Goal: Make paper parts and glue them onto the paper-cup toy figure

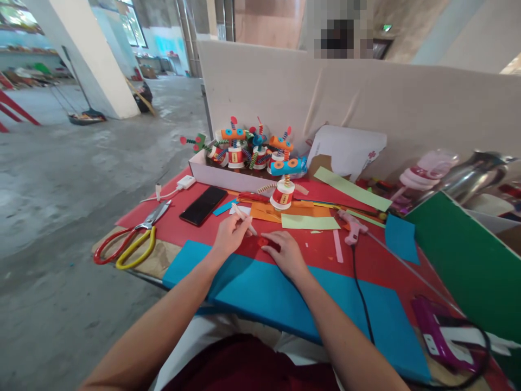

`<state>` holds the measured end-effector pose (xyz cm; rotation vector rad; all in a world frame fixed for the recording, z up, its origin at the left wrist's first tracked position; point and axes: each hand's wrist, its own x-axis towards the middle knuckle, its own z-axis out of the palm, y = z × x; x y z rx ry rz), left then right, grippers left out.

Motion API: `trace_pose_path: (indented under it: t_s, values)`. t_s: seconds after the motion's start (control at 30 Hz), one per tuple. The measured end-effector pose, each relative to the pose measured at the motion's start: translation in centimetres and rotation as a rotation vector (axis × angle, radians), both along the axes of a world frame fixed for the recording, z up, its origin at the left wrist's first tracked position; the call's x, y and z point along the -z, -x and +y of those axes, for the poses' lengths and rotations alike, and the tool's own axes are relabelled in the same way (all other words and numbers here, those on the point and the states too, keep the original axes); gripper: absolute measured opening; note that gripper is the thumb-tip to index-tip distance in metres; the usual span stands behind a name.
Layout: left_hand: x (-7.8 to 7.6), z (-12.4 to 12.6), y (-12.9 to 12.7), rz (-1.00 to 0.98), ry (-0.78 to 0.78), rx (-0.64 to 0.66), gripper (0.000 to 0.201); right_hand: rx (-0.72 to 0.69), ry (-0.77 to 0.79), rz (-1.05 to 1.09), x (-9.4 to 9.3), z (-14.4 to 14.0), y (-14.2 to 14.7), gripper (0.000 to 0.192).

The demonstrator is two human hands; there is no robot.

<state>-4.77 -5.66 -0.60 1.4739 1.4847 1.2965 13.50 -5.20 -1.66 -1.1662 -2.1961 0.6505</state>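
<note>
My left hand (pixel 230 234) grips a thin white stick (pixel 244 218) like a pen, its tip pointing down at a small red paper piece (pixel 264 242). My right hand (pixel 286 252) lies flat on the red table cover (pixel 366 260), fingertips pressing that red piece. Both hands rest just beyond a large blue paper sheet (pixel 309 309) at the table's near edge. A small paper-cup figure (pixel 282 194) stands a little past my hands on orange and green paper strips (pixel 301 220).
A black phone (pixel 203 205) and scissors (pixel 134 239) lie at left. A pink glue gun (pixel 352 227) with a black cord lies at right. A white box (pixel 228 175) holds several colourful craft figures. Green board (pixel 468 260), purple tool (pixel 437 331), and a person behind the partition.
</note>
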Motion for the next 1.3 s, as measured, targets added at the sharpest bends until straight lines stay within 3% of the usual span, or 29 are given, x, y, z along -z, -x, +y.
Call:
trace_pose_path:
  t_s: [0.63,1.03,1.3]
  values:
    - [0.5,0.1,-0.3,-0.030,-0.018,0.034,0.025,0.013,-0.016,-0.015,0.2,0.1,0.2,0.026]
    - [-0.4,-0.2,-0.1,0.035,0.005,0.020,0.023,0.004,-0.043,-0.013,0.2,0.0,0.2,0.027]
    - [-0.7,-1.9,-0.1,0.057,-0.014,0.003,0.027,0.017,-0.025,-0.024,0.1,-0.1,0.2,0.029]
